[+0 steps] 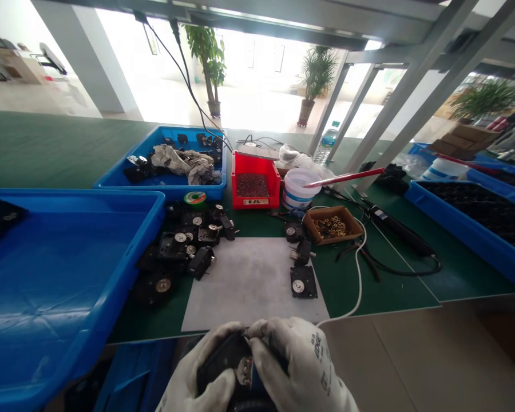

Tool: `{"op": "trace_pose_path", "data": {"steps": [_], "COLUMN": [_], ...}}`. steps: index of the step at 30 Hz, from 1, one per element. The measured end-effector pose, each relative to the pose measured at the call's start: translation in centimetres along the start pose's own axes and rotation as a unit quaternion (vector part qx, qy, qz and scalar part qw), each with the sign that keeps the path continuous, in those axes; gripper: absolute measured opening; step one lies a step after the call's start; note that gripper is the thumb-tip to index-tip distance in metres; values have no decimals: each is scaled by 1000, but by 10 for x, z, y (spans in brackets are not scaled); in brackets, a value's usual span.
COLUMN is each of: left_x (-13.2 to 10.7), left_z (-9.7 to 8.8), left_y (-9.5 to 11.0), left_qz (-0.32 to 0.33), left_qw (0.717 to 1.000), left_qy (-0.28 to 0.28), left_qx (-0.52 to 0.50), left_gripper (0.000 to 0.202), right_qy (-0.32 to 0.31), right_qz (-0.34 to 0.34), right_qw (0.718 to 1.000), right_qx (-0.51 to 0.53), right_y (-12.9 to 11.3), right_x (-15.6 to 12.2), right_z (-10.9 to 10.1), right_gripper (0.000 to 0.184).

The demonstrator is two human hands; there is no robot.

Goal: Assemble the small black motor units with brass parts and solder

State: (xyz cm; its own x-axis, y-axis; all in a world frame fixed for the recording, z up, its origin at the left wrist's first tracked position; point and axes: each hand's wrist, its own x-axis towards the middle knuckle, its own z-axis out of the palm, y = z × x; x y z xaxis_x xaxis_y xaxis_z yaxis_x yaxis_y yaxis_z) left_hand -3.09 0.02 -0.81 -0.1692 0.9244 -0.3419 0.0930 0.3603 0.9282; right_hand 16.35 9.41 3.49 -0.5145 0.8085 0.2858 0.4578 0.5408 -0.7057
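Beyond our green surface point(395, 294) stand potted plants point(207, 63); our left hand point(206, 372) and right hand point(298, 360) grip one black component point(221, 356), seemingly close handwork needing steadiness next.

Gloved left hand point(206, 369) and right hand point(302, 363) holding a black part point(222, 356), white paper point(251, 280) beyond, red bin point(256, 201) behind

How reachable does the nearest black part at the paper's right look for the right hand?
Probably yes: bare paper seems to leave the way to the part free, though the right hand holds a device.
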Motion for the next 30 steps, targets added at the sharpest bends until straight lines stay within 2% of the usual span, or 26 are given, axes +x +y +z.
{"op": "trace_pose_path", "data": {"steps": [4, 8, 11, 13, 15, 17, 19, 21, 22, 26, 30], "left_x": [0, 1, 3, 8, 19, 37, 60, 84, 96, 126, 128], "left_z": [0, 0, 4, 8, 12, 14, 14, 13, 13, 12, 12], "left_y": [0, 0, 5, 13, 24, 37, 48, 58, 61, 64, 67], "left_qz": [-9, 1, -5, -10, 12, 67, 142, 217, 232, 248, 250], "left_qw": [1000, 1000, 1000, 999, 999, 995, 969, 907, 886, 832, 788], "left_qy": [16, -2, 1, 24, 43, 52, 85, 140, 158, 222, 302], "left_qx": [-1, -9, -26, -38, -21, 52, 184, 332, 369, 444, 474], "left_gripper": [61, 64, 62, 59, 55, 49, 45, 45, 45, 42, 44], "right_qy": [-4, 20, 37, 55, 83, 112, 134, 144, 148, 161, 187], "right_qz": [2, -11, -13, -3, 21, 48, 74, 92, 99, 112, 130], "right_qw": [1000, 999, 999, 998, 996, 991, 986, 983, 981, 976, 971], "right_qx": [-9, -28, -28, -11, 19, 45, 60, 70, 74, 91, 79], "right_y": [0, 1, 2, 3, 4, 7, 11, 15, 17, 30, 58], "right_x": [0, -1, -1, -1, -3, -5, -9, -12, -14, -21, -30], "right_z": [-1, -1, -1, -2, -4, -6, -8, -9, -9, -7, -15], "right_gripper": [18, 15, 16, 17, 18, 20, 21, 22, 23, 29, 37]}}
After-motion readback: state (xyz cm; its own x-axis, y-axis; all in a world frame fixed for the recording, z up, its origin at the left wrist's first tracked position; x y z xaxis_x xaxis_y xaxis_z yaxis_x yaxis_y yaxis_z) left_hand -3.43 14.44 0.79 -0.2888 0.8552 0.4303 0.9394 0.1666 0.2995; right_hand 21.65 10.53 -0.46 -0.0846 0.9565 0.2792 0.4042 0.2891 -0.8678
